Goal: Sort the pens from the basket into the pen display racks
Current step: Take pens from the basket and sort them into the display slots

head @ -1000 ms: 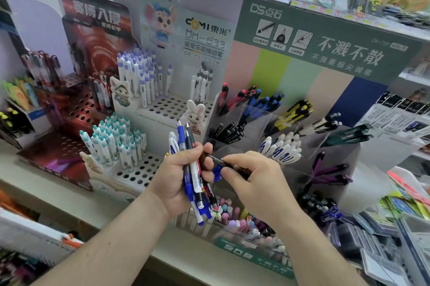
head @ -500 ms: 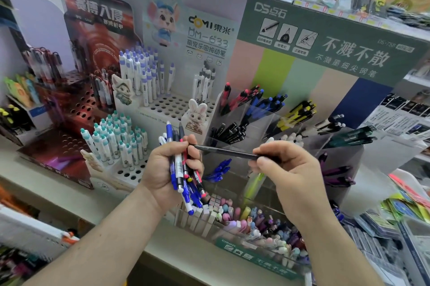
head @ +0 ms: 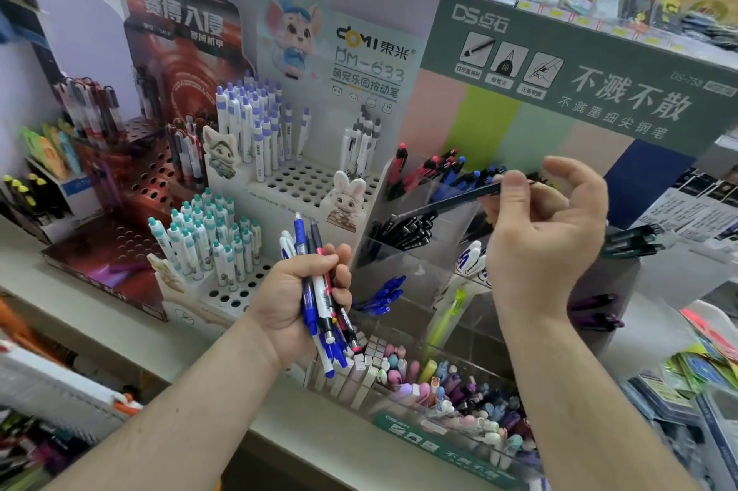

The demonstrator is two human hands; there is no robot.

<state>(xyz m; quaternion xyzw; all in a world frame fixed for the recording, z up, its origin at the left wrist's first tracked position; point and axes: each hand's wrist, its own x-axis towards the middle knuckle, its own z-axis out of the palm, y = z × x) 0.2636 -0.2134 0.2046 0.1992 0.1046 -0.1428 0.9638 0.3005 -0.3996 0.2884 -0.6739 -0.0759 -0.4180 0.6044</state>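
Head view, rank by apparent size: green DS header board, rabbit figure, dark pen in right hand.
1. green DS header board, by far the largest
2. dark pen, long but thin
3. rabbit figure, close to the pen; unsure

Single head-worn wide-angle view, looking forward and down from the person's own eye line, close over both forearms, facing the pen display racks (head: 431, 211) on the bench (head: 100, 315), edges bowed

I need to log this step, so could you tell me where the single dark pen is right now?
In the head view, the right hand pinches the dark pen right of centre, level above the compartment of black pens in the clear rack.
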